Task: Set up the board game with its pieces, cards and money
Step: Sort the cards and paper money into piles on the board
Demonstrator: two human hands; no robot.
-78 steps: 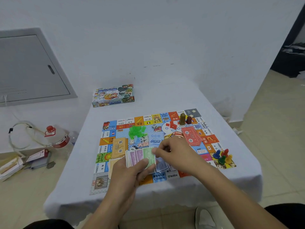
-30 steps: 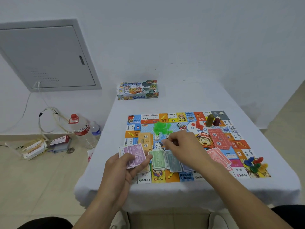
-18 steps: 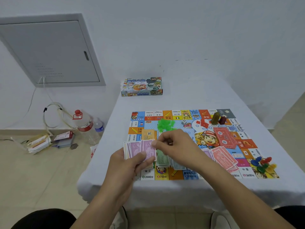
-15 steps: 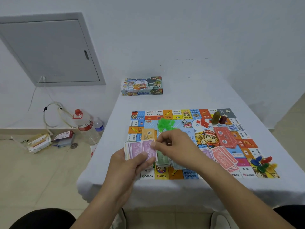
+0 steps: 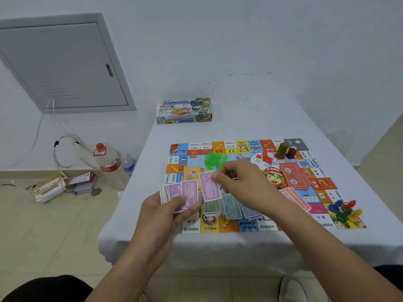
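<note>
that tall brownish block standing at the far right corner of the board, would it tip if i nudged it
Probably yes. The brown block stands upright, taller than it is wide, so a push near its top would likely topple it. It looks like small solid plastic, so probably light and stiff. The dark red block stands right beside it and might get knocked too.

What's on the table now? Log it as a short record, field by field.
left hand: holds fan of purple notes
right hand: pinches one purple note
money piles: green, teal, blue, on board near edge
red cards: right side of board
pawns: near right corner
green pieces: centre
box: far left corner of table
</note>
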